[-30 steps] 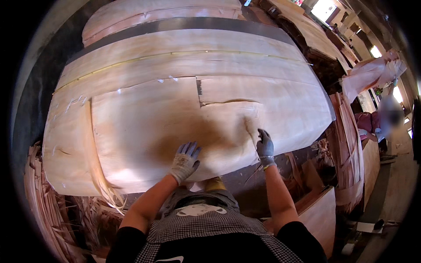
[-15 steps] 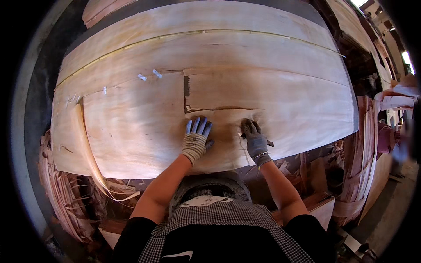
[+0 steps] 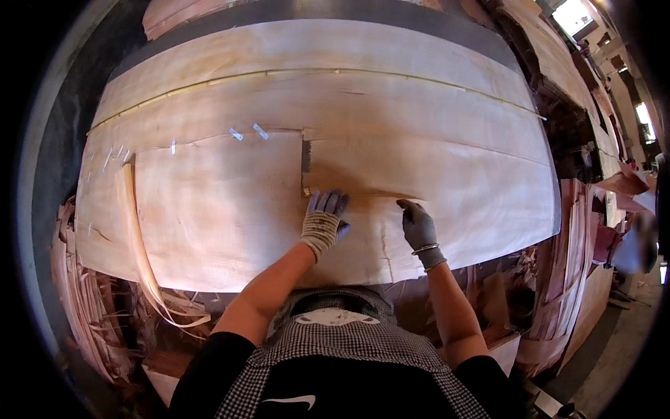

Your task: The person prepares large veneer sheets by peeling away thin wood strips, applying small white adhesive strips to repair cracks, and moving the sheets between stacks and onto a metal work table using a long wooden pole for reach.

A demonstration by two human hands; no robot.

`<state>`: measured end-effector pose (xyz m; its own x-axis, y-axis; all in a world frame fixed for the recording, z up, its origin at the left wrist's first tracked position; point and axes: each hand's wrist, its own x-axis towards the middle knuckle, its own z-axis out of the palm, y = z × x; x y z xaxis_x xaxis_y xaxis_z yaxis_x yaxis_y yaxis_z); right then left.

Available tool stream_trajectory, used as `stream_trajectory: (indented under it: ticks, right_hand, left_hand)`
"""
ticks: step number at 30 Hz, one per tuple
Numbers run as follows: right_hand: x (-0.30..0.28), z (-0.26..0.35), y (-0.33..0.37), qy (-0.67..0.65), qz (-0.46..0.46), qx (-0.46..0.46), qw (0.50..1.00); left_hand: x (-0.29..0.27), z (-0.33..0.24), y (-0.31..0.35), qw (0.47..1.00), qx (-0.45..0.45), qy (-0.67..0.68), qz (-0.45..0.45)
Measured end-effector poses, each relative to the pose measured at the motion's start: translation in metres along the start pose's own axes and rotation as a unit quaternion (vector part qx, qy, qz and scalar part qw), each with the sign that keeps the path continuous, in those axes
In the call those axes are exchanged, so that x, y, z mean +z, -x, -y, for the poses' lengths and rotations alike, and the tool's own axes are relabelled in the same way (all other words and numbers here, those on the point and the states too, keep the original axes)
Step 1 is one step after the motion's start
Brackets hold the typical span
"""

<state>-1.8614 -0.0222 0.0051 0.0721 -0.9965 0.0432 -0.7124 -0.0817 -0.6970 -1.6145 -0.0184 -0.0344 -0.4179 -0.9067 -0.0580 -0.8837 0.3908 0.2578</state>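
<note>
A large pale wood veneer sheet (image 3: 230, 230) lies in front of me, with a narrow dark gap (image 3: 306, 157) at its middle. My left hand (image 3: 324, 220), in a striped glove with bluish fingers, lies with fingers stretched out at the gap's lower end. Right of it is my right hand (image 3: 420, 230), in a grey glove, at the right end of a curved seam in the veneer. Its forefinger points left along the seam and the other fingers are curled. Whatever they hold is hidden. A ragged crack (image 3: 386, 251) runs down between my hands.
A thin yellowish strip (image 3: 335, 70) crosses the sheet's far part. White tape pieces (image 3: 260, 131) stick along a seam. At the left, a loose veneer strip (image 3: 139, 244) hangs over the near edge. Stacked veneer scraps (image 3: 558, 279) stand at the right, more (image 3: 87, 314) at the left.
My right hand has risen toward the seam, and the dark handle that stuck out beside it no longer shows. The left hand reaches over the seam's left end, which looks narrower. The view has shifted slightly.
</note>
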Motion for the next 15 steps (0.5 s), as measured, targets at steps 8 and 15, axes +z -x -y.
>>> stream_trajectory:
  ticks: [8, 15]
  right_hand:
    - [-0.08, 0.126, -0.09, -0.271, -0.128, 0.071, 0.951]
    - [-0.15, 0.288, -0.157, -0.362, -0.204, -0.155, 0.896]
  left_hand:
    - [0.005, 0.021, -0.017, 0.995, 0.01, 0.016, -0.094]
    - [-0.085, 0.025, -0.059, 0.969, -0.094, 0.078, -0.217]
